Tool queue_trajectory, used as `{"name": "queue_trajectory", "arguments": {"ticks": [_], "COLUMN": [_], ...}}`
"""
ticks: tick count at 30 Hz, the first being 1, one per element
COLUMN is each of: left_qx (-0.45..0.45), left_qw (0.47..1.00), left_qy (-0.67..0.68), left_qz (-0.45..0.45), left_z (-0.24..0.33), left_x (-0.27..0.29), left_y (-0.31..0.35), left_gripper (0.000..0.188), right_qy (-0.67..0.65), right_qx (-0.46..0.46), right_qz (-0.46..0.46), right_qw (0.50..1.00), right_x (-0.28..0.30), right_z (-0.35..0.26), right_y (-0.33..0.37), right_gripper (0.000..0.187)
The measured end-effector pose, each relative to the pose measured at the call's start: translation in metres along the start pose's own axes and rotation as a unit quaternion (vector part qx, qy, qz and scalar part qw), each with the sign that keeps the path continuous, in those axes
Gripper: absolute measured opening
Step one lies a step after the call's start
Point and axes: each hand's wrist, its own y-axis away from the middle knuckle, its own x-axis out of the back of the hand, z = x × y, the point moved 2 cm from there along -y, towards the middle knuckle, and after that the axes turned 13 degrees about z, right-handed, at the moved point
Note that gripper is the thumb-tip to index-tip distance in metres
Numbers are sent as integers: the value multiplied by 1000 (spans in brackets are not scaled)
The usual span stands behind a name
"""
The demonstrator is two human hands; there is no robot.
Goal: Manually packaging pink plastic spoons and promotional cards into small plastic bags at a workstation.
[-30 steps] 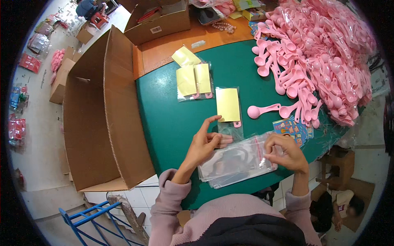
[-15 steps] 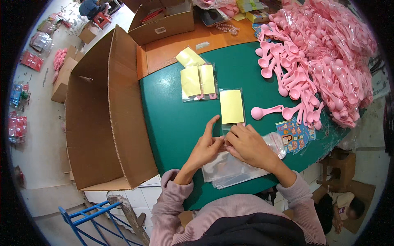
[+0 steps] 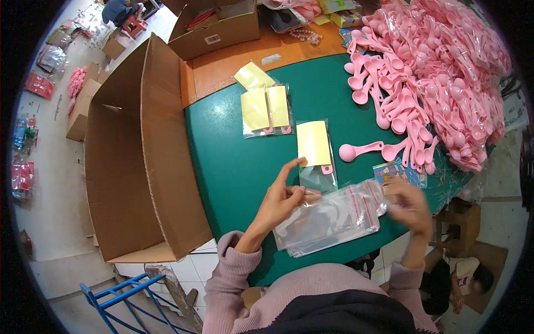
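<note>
A clear bag with a yellow card [image 3: 313, 143] and a pink spoon handle [image 3: 327, 169] lies flat on the green table. Its lower end reaches towards a stack of clear plastic bags [image 3: 328, 222] with red strips. My left hand [image 3: 280, 199] rests at the bag's left side, index finger stretched out to the yellow card's lower corner, thumb and other fingers apart near the bag's lower end. Over the right end of the stack hovers my right hand [image 3: 410, 207], beside the blue printed cards [image 3: 401, 171]. Motion blurs its fingers.
Several filled bags [image 3: 266, 108] lie farther back. A large heap of pink spoons [image 3: 445, 83] covers the right side, with one loose spoon [image 3: 360, 151] nearer. A tall open cardboard box [image 3: 178, 156] stands left. A person [image 3: 467, 278] is on the floor at lower right.
My right hand has left the bag's lower end and moved right, to the blue cards. The pink handle and the bag's lower part now show. My left hand has barely moved.
</note>
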Motion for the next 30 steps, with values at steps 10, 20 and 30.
{"name": "queue_trajectory", "arguments": {"ticks": [10,20,30], "left_qx": [45,-188,-163], "left_qw": [997,946,956], "left_qy": [50,-263,-222], "left_qz": [-46,20,98], "left_z": [12,20,13], "left_x": [-8,-12,-12], "left_y": [3,0,-9], "left_gripper": [23,20,13], "right_qy": [235,11,-221], "right_qx": [-5,28,-251], "right_qz": [140,-62,65], "right_qw": [962,998,940], "right_x": [-1,-71,-84], "right_z": [-9,16,33], "right_y": [5,-60,-57], "right_gripper": [45,14,15]}}
